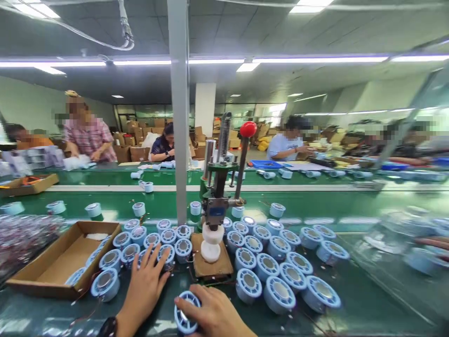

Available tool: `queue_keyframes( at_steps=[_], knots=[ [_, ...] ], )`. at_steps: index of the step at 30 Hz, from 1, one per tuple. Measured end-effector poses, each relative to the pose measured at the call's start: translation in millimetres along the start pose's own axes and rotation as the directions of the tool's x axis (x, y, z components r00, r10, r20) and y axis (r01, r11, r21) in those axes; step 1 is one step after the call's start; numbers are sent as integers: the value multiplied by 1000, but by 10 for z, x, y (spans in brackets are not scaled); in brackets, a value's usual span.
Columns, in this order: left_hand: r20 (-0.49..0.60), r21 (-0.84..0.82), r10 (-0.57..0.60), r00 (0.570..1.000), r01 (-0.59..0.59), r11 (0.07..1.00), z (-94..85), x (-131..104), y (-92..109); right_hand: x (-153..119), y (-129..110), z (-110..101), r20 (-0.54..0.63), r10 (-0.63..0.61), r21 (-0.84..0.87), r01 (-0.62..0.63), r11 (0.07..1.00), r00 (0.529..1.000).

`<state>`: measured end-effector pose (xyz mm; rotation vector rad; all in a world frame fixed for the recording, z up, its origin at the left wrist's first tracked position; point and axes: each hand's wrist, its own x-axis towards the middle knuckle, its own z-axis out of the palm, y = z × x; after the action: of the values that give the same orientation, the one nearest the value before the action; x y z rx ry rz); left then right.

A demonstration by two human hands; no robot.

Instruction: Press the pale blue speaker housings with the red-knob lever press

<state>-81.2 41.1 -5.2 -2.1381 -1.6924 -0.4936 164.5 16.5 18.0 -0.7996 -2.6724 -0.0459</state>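
My right hand (217, 309) is closed round a light blue round housing (182, 323) with a silvery disc in its spoked top, at the front edge of the view. My left hand (147, 276) reaches forward with fingers spread, its tips over a cluster of similar housings (138, 234); whether it touches them I cannot tell. Between the clusters stands a hand press (215, 206) with a red-knobbed lever (248, 129). A white round pad (210, 251) lies on its brown base board (199, 271), under a white press head (213, 233).
More housings (280, 290) crowd the bench right of the press. A cardboard tray (45, 281) holding blue rings is at left, beside a heap of wired parts (24, 243). Behind runs a green conveyor (115, 199) carrying spaced housings, past a grey post (178, 117). Several people work beyond.
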Motion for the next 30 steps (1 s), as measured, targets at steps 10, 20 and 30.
queue_keyframes(
  at_steps=[10,20,30],
  knots=[
    [-160,-62,13,987,-23,998,166,16,-55,-1365,1128,-1328,-525,740,-126,-898,422,421],
    [-19,-121,-7,1000,4,993,234,-59,-96,-1951,2166,-1006,-256,891,-269,-913,306,374],
    [-155,18,118,981,-117,993,246,-254,104,-1508,2793,-1209,-301,860,-285,-900,330,411]
  ],
)
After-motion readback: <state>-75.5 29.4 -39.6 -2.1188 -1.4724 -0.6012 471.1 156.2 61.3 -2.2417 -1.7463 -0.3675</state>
